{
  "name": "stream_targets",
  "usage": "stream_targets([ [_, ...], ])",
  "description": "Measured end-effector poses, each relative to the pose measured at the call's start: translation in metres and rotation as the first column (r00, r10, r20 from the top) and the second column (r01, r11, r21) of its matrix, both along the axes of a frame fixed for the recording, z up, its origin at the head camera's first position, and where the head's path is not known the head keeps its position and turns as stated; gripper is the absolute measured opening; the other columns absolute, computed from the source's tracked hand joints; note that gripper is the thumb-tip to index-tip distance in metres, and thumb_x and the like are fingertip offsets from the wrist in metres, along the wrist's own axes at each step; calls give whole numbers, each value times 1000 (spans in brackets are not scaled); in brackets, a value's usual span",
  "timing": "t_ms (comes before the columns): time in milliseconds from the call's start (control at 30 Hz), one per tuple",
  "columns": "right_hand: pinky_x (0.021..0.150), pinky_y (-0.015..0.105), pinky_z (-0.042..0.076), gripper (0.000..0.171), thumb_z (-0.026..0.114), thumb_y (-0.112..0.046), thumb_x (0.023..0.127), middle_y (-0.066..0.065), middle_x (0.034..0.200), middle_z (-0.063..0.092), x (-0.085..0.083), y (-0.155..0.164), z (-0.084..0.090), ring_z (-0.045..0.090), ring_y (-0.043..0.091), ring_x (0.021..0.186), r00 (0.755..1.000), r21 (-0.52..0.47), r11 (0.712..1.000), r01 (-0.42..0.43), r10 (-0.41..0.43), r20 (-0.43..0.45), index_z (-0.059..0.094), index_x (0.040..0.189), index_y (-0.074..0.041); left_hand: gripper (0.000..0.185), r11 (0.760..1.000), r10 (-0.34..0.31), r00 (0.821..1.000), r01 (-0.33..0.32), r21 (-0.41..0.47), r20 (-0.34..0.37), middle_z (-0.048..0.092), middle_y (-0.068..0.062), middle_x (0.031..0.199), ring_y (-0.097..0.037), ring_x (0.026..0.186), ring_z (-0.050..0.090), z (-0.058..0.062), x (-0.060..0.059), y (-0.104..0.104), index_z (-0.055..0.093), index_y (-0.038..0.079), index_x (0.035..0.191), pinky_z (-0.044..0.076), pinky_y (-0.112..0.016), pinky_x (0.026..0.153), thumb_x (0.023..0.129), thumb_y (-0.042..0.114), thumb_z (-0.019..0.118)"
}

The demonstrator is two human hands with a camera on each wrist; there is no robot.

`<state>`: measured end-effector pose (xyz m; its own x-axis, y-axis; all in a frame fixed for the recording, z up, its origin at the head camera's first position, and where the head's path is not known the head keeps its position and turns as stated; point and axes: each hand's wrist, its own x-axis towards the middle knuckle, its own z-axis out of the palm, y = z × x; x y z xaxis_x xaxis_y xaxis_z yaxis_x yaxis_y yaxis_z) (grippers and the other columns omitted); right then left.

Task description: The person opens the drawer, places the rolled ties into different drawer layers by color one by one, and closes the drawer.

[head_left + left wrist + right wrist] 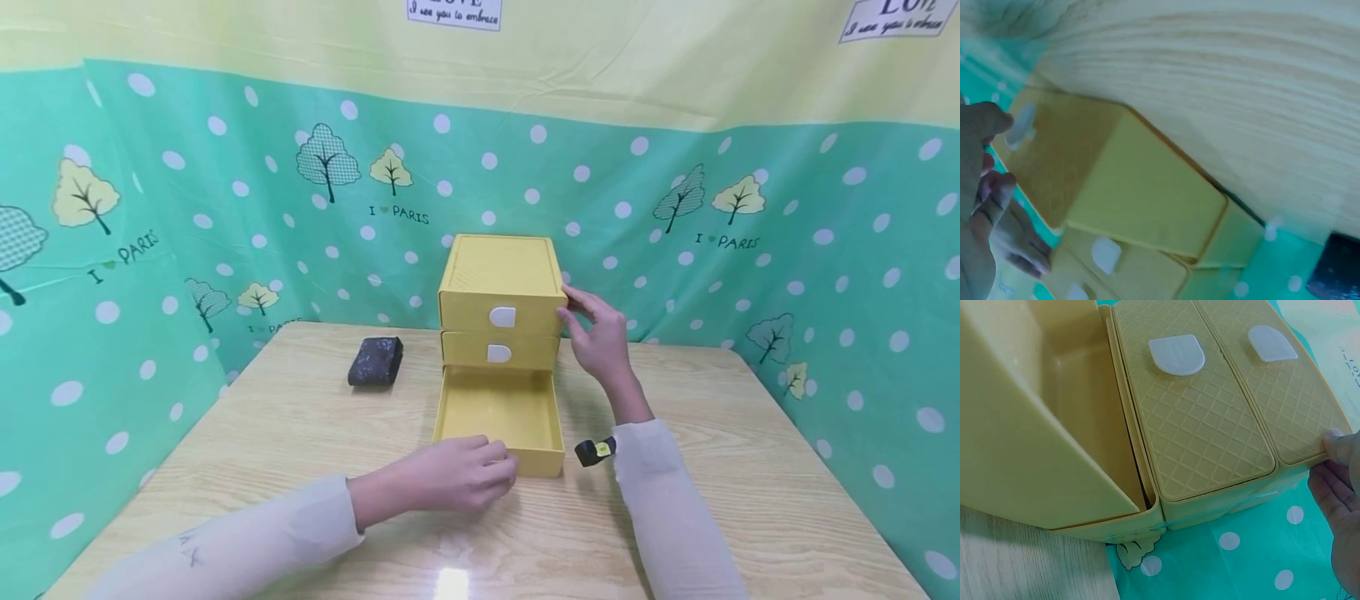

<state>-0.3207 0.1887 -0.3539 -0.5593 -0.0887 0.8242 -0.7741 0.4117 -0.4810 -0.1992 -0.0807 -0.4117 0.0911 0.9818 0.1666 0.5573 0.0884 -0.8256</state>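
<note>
A yellow three-tier drawer cabinet (501,267) stands at the back of the table, its bottom drawer (491,408) pulled far out with a bare floor. At the front of that drawer is my left hand (468,475). Its thumb meets the drawer's white tab (1020,127) in the left wrist view, with the other fingers curled beneath. My right hand (600,337) grips the cabinet's upper right front corner. In the right wrist view its thumb (1337,445) presses the top drawer's front (1272,381), with the fingers against the side.
A dark patterned wallet-like item (376,362) lies left of the cabinet. Green and yellow printed cloth (480,158) hangs behind the wooden table (315,450) and along both sides. A black strap (595,452) sticks out at the right cuff.
</note>
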Motion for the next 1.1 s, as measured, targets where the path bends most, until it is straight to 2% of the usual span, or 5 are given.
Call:
stream_targets([
  [200, 97, 34, 57, 39, 72, -1, 93, 20, 122, 70, 2, 0, 1, 70, 31, 109, 1000, 28, 999, 30, -30, 7, 65, 131, 4, 35, 998, 24, 997, -28, 56, 76, 60, 0, 110, -13, 84, 51, 10, -9, -19, 69, 14, 121, 46, -19, 66, 108, 16, 36],
  [500, 96, 47, 57, 40, 72, 0, 93, 21, 122, 70, 3, -1, 0, 69, 33, 109, 1000, 25, 999, 23, -24, 11, 65, 132, 5, 32, 967, -13, 972, -48, 251, 236, 67, -7, 106, -18, 85, 60, 13, -31, -52, 71, 6, 118, 56, -24, 72, 90, 17, 59],
  [733, 96, 44, 57, 39, 72, 0, 93, 21, 121, 70, 2, -1, 1, 70, 34, 108, 1000, 16, 1000, 14, -14, -4, 65, 131, 5, 35, 951, 99, 957, -172, 258, 274, 68, -8, 102, -21, 85, 61, 13, -51, -81, 71, 5, 115, 56, -28, 73, 83, 18, 73],
  [867, 96, 40, 57, 39, 72, 1, 93, 21, 121, 70, 2, -1, 1, 70, 32, 108, 1000, 27, 999, 23, -23, -4, 65, 131, 5, 37, 933, 175, 924, -266, 242, 340, 67, -9, 102, -24, 88, 62, 10, -63, -99, 69, 3, 117, 58, -32, 76, 83, 16, 75],
  [1100, 96, 39, 57, 39, 72, 1, 93, 21, 121, 70, 2, 0, 1, 70, 32, 107, 999, 33, 999, 35, -35, -8, 65, 131, 6, 44, 863, 324, 818, -462, 206, 475, 63, -10, 106, -27, 90, 58, 1, -86, -132, 65, 3, 124, 57, -38, 74, 86, 20, 80],
])
